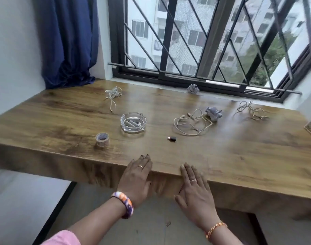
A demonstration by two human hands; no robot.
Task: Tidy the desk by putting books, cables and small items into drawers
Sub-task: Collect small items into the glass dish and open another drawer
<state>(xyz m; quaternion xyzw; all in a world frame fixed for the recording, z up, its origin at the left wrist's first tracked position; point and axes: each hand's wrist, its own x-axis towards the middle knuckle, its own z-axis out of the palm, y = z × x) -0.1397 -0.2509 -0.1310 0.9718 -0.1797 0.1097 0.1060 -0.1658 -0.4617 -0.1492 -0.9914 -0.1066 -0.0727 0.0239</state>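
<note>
Two flat hands, nothing held: left hand (136, 177) and right hand (195, 188) rest with straight fingers on the wood-grain counter (239, 156) edge.
Best begin with what lies nearest: pinch the small hard black adapter (171, 138), then the clear tape roll (102, 139); gather the limp cream cable loop (191, 122) in coils. Slick glass ashtray (133, 122) sits beyond. No drawer shows.

Wooden worktop (239, 156), glass ashtray (133, 122) centre-left, tape roll (102, 139) lower left, three cable tangles (191, 123), small adapter (171, 138) centre, two crumpled papers (214, 113)
</note>
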